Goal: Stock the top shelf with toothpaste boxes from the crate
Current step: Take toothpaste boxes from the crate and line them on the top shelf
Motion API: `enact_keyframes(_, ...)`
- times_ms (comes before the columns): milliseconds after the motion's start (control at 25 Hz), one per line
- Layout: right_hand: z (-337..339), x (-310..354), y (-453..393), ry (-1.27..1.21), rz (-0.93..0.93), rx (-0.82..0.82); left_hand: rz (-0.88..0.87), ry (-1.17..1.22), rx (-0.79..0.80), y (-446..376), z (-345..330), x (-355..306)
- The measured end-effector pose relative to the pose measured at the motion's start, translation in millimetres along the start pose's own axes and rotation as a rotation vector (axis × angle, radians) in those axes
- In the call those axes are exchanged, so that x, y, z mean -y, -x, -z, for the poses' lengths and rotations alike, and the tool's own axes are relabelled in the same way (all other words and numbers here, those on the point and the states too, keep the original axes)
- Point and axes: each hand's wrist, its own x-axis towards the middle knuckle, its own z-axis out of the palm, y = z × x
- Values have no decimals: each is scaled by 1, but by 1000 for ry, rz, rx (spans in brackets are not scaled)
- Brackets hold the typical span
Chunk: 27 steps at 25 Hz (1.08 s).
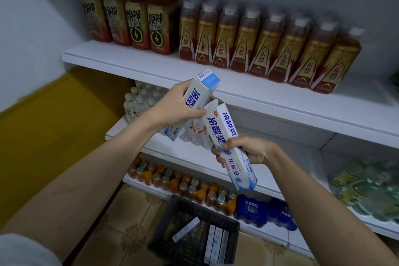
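Down at the floor, the dark crate (194, 233) sits on the tiles with toothpaste boxes in it — three side by side along its right side (216, 244), one lying loose at an angle (186, 229).

Up to the hands. The right hand (248, 149) grips a toothpaste box (230, 147) around its middle, fingers curled over the front face, thumb behind. Its long axis runs steeply, top end leaning up and to the left, lower end pointing down and right; both ends stick well clear of the fist, and the top flap stands slightly open.

The left hand (179, 106) grips the second toothpaste box (194, 101), fingers wrapped round the near side, thumb tip pressed along the lower edge. This one tilts the other way — top end up and right, bottom end down and left below the palm. The top of the right-hand box sits just beside that thumb; whether they touch, I cannot tell.

Behind them, the white shelf (280, 97) carries tall dark-labelled bottles (138, 19) at left and gold-and-red bottles (259, 47) across the rest. Below, water bottles (140, 101), orange packs (185, 183), blue packs (263, 211).
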Motion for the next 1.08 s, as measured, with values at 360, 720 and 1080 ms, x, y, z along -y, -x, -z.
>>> enact_keyframes(360,11,1,2,-32,-15,43,-60,-36,20,-3,-7,-4)
enact_keyframes(720,15,10,6,-3,-37,-18,9,32,77,-5,-5,7)
enact_keyframes(1080,-22,82,-18,415,206,-596,479,944,-421,-54,-11,19)
